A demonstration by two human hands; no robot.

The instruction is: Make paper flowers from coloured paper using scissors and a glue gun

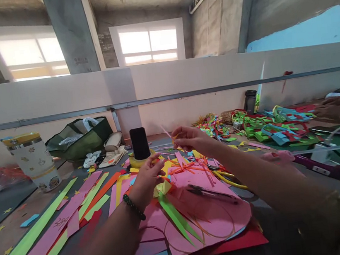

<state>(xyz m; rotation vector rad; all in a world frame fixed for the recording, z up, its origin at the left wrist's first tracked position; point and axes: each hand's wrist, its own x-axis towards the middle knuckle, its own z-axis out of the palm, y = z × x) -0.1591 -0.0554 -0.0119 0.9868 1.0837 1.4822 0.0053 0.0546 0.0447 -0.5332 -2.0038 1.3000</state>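
Observation:
My left hand [148,178], a dark green beaded bracelet at its wrist, is closed with bent fingers around a folded yellow paper piece [163,188]. Long green paper strips [177,218] hang down from that piece over the pink sheets. My fingers partly hide how it is gripped. Higher and to the right, my right hand [188,137] pinches a thin pale pink paper strip [166,131], whose end points up and left. A small yellow bit shows at its fingertips. Beneath both hands lies a stack of pink paper [208,227] with drawn curves, and a black pen [213,193] on it.
Yellow-handled scissors [230,180] lie right of the stack. A phone [140,144] stands upright behind it. Coloured strips [55,230], a tumbler [33,162] and a green bag [80,141] are left. Right are paper crafts [282,125], a purple glue gun [322,168] and another person's hands [337,109].

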